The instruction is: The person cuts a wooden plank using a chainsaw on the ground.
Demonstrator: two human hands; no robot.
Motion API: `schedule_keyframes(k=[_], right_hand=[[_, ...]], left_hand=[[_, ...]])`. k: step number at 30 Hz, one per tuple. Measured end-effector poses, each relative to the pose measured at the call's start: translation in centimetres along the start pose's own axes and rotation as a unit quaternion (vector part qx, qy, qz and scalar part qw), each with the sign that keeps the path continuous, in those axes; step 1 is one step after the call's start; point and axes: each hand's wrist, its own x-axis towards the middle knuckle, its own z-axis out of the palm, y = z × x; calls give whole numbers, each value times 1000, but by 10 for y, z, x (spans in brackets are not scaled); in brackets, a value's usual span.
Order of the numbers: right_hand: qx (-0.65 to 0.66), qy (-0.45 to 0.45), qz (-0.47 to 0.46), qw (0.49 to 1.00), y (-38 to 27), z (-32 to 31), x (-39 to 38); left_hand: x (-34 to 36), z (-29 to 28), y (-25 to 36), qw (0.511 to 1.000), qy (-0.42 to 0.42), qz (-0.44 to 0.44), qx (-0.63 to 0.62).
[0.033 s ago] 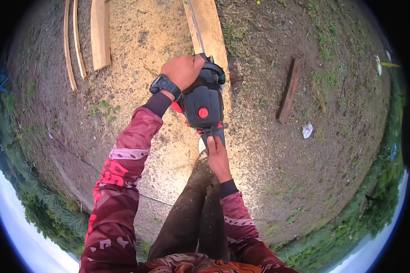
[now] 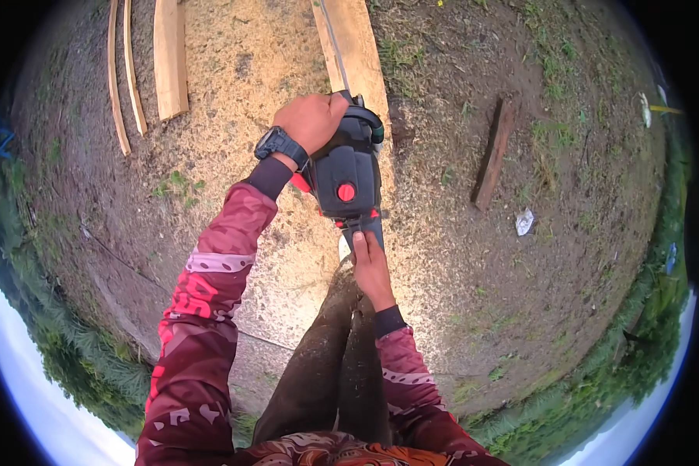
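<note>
- Chainsaw (image 2: 348, 167) in front of the legs (image 2: 311, 373); its guide bar (image 2: 333, 39) runs lengthwise over a pale board (image 2: 365, 46), nearer the board's left edge than its right;
- Left hand (image 2: 309, 123): fingers wrapped round the front handle (image 2: 371, 118); right hand (image 2: 374, 276): fingers gripping the rear handle (image 2: 373, 228), partly hidden;
- Left of the board, a broad stretch of sawdust (image 2: 233, 93) separates it from a plank (image 2: 171, 62) and two thin strips (image 2: 133, 70);
- Rightward, soil (image 2: 435, 155) spans to a dark timber (image 2: 493, 155), well apart; a crumpled wrapper (image 2: 524, 222) lies near its lower end
</note>
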Motion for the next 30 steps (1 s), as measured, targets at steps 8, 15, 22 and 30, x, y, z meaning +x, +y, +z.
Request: schedule_keyframes(k=[8,15,22,30], right_hand=[[0,-9,30,1000,-17,-2,8],[24,-4,24,999,-26,4,27],[44,-11,32,998,-36,7,34],[12,-14,9,1000,-55,7,58]], left_hand=[[17,-8,2,1000,-23,-5,17],[38,-13,-4,1000,-28,1,14],[49,-15,-8,999,-29,-5,24],[79,-25,-11,1000,-14,-4,19]])
